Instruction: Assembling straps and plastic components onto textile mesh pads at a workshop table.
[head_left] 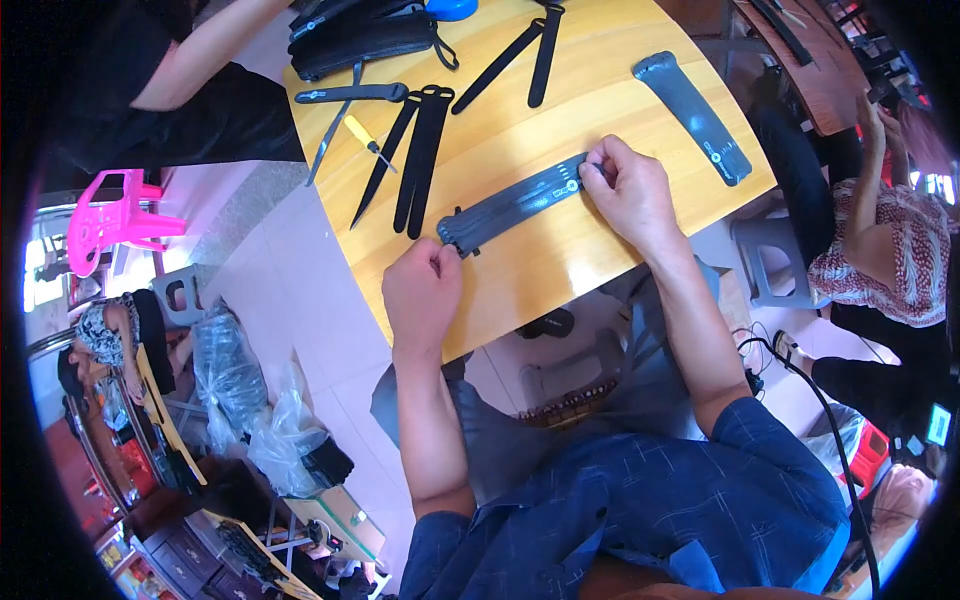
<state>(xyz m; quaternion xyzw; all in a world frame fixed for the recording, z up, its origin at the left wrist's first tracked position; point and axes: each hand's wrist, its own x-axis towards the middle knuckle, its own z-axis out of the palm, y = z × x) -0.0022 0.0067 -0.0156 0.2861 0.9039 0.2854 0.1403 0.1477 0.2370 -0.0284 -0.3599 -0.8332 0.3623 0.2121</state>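
A long, flat, dark grey strip (515, 208) with light printing lies slanted over the near part of the wooden table (560, 262). My left hand (422, 290) is closed, its thumb and fingers pinching the strip's near-left end. At the far-right end my right hand (632, 192) pinches the other tip between thumb and fingers. What the strip is made for I cannot tell. A similar dark grey strip (695, 118) lies to the right of my right hand. Left of the held strip are black straps (424, 160) with looped ends and a yellow-handled tool (358, 131) with a thin metal shaft.
More black straps (545, 60) and a black zipped case (370, 48) lie along the table's far side, beside a blue object (450, 8). Another person's arm (205, 55) is at the far left. A pink chair (110, 222) and a grey stool (775, 262) stand on the floor.
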